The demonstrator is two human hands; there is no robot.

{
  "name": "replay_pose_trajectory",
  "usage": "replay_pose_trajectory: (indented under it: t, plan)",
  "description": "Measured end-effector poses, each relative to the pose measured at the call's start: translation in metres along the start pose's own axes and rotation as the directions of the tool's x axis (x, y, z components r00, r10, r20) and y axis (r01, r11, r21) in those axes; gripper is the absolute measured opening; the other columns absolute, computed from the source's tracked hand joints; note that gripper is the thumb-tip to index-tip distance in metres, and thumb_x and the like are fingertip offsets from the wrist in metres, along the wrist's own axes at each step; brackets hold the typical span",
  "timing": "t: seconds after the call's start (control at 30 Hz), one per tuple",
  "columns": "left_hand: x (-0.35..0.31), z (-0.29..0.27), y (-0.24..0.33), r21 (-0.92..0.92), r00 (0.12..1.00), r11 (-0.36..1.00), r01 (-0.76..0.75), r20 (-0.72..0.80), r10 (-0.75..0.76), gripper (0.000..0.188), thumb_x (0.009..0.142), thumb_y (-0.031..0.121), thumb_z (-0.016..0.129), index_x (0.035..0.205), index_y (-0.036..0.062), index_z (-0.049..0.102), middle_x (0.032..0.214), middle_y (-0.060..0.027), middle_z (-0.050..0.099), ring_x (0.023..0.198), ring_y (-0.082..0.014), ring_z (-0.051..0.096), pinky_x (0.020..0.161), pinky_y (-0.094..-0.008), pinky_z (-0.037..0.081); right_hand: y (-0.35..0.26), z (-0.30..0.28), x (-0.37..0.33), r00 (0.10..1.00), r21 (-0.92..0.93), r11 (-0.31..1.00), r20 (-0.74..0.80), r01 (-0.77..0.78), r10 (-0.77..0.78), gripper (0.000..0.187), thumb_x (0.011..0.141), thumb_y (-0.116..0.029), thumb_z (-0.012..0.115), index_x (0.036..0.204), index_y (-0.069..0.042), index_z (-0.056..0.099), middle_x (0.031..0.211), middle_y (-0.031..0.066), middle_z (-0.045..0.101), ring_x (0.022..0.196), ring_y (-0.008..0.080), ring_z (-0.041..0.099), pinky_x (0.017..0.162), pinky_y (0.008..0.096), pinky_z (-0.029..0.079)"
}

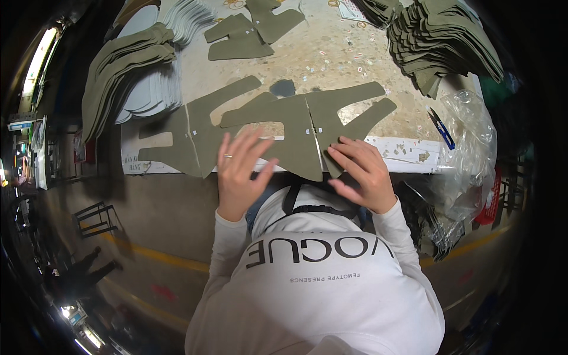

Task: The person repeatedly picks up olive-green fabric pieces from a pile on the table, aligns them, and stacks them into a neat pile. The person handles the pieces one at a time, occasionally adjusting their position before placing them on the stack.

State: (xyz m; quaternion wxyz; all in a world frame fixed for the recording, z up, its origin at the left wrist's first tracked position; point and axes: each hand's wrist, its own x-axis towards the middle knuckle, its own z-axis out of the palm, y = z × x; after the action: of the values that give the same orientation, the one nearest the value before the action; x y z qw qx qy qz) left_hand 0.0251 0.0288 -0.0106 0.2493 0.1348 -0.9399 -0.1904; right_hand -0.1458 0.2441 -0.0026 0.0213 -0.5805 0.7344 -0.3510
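Speckled surface (pixel 331 59): left hand (pixel 236 171) and right hand (pixel 364 171) flat, released, on olive cut pieces (pixel 284 127); stacks (pixel 444 41) and blue snips (pixel 441 127) nearby.

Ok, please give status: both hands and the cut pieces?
Left hand flat, fingers spread on olive pieces. Right hand presses the right piece's edge. Snips lie apart, nothing between the hands.

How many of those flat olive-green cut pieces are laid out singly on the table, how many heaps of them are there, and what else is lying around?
Single olive cut pieces under the hands: 3
Single olive cut pieces farther back: 2
Heaps of olive pieces: 2
Blue-handled snips: 1
Clear plastic bag: 1
Total: 9
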Motion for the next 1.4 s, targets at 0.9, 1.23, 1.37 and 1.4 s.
replay_pose_trajectory:
  t: [0.9, 1.23, 1.37, 1.4]
  plan:
    - [0.006, -0.033, -0.017, -0.217, 0.878, 0.968, 0.123, -0.431, -0.208, 0.015, 0.085, -0.004, 0.063, 0.095, 0.0004, 0.074, 0.098, -0.0110, 0.074, 0.088, -0.0219, 0.071, 0.081, -0.0312, 0.055, 0.013, -0.026, 0.017, 0.999, -0.069, 0.998, -0.045, 0.002, -0.005, 0.033, 0.080, -0.014, 0.074, 0.111, -0.006, 0.071, 0.116, 0.0120, 0.066, 0.115, 0.0339, 0.060, 0.094, 0.0419, 0.047]
    - [0.152, -0.024, -0.084, -0.072, 0.991, 0.991, -0.117, 0.056, 0.121, 0.022, 0.075, 0.010, 0.070, 0.096, 0.0059, 0.072, 0.096, -0.0123, 0.071, 0.091, -0.0309, 0.068, 0.083, -0.0373, 0.053, 0.082, -0.017, 0.194, 0.950, -0.183, 0.944, -0.102, 0.274, -0.295, 0.016, 0.083, -0.007, 0.066, 0.098, -0.005, 0.072, 0.095, 0.0116, 0.068, 0.093, 0.0324, 0.063, 0.084, 0.0406, 0.051]
    - [0.179, 0.026, -0.112, 0.015, 0.996, 0.999, -0.035, 0.082, 0.033, 0.029, 0.072, 0.020, 0.078, 0.098, 0.0108, 0.073, 0.098, -0.0107, 0.069, 0.092, -0.0317, 0.067, 0.081, -0.0414, 0.054, 0.099, 0.036, 0.242, 0.976, -0.191, 0.957, 0.050, 0.219, -0.214, 0.034, 0.077, -0.014, 0.071, 0.110, -0.006, 0.069, 0.109, 0.0163, 0.066, 0.101, 0.0361, 0.063, 0.086, 0.0437, 0.052]
    - [0.178, 0.030, -0.119, -0.057, 0.999, 0.998, -0.037, 0.027, 0.038, 0.026, 0.071, 0.022, 0.079, 0.095, 0.0112, 0.074, 0.096, -0.0104, 0.070, 0.090, -0.0313, 0.067, 0.080, -0.0404, 0.054, 0.102, 0.046, 0.245, 0.979, -0.174, 0.965, 0.100, 0.195, -0.180, 0.036, 0.077, -0.014, 0.071, 0.112, -0.006, 0.068, 0.110, 0.0170, 0.065, 0.101, 0.0366, 0.062, 0.087, 0.0435, 0.052]
